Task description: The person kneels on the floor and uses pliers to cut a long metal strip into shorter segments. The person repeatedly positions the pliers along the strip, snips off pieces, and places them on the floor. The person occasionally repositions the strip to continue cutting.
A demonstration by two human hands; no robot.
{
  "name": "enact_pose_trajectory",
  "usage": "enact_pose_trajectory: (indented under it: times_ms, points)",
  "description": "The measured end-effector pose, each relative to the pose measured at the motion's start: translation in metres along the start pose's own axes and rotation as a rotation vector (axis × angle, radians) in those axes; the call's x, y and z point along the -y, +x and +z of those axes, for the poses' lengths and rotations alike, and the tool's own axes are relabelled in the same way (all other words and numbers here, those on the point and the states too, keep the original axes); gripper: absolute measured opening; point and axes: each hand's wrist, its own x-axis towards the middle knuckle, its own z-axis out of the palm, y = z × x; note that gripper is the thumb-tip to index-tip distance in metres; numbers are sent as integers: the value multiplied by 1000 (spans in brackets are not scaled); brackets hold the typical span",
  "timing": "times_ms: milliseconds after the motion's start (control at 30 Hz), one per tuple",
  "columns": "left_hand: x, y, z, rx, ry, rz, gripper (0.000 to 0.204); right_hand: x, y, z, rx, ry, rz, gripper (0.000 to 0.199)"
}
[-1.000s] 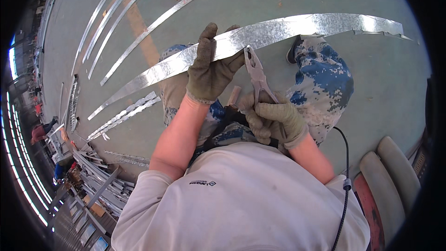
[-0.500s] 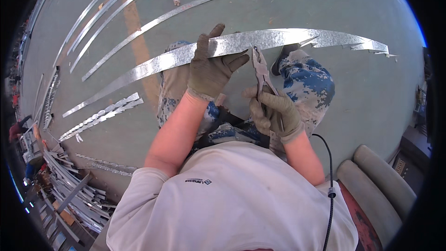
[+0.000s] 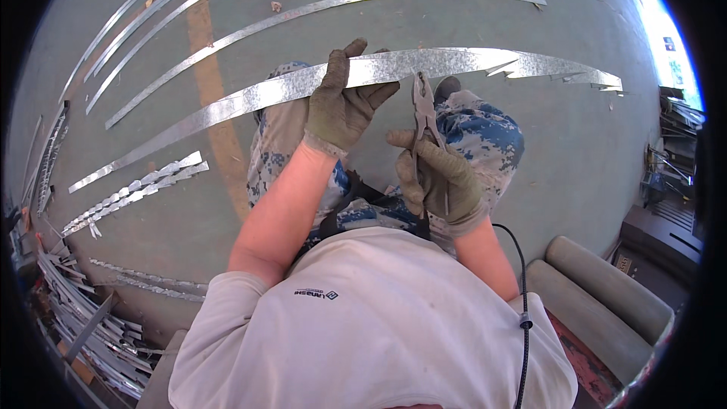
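strip: long shiny metal strip (image 3: 250, 98) lay across the person's knees, curving out both ways over the green floor (image 3: 151, 204); right end already notched into jagged teeth (image 3: 545, 70).
left hand: gloved left hand (image 3: 341, 102) was closed around the strip, thumb under, fingers over the top edge.
right hand: gloved right hand (image 3: 439, 178) was closed on the handles of the pliers (image 3: 422, 106); nose at the strip's lower edge, just right of the left hand. Can't tell if the nose bit the metal.
doing it well: judged, keep the left grip close to the bite so the strip won't twist; seat the nose square on the edge; space cuts like the finished teeth.
change: half a second before, the strip sat lower in frame and the pliers stood further right of the left hand; now closer. Both grips unchanged.
around: more strips (image 3: 318, 7) on the floor beyond, notched pieces (image 3: 136, 185) at left, scrap pile (image 3: 83, 326) lower left, black cable (image 3: 522, 288) by the right arm.
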Motion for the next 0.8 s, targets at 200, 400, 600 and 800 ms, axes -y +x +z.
enact_pose_trajectory:
  times_ms: [200,400,600,800]
  points:
    - [-1,0,2,-10,4,-11,44,-12,-3,11,-221,-264,37,45]
    - [2,3,-3,-22,-22,-16,46,-26,10,-2,-343,-612,30,45]
    - [2,4,-4,-35,2,-21,45,-30,18,5,-439,-765,-29,45]
    - [2,4,-2,-13,-32,-38,44,-38,20,0,-588,-978,-81,43]
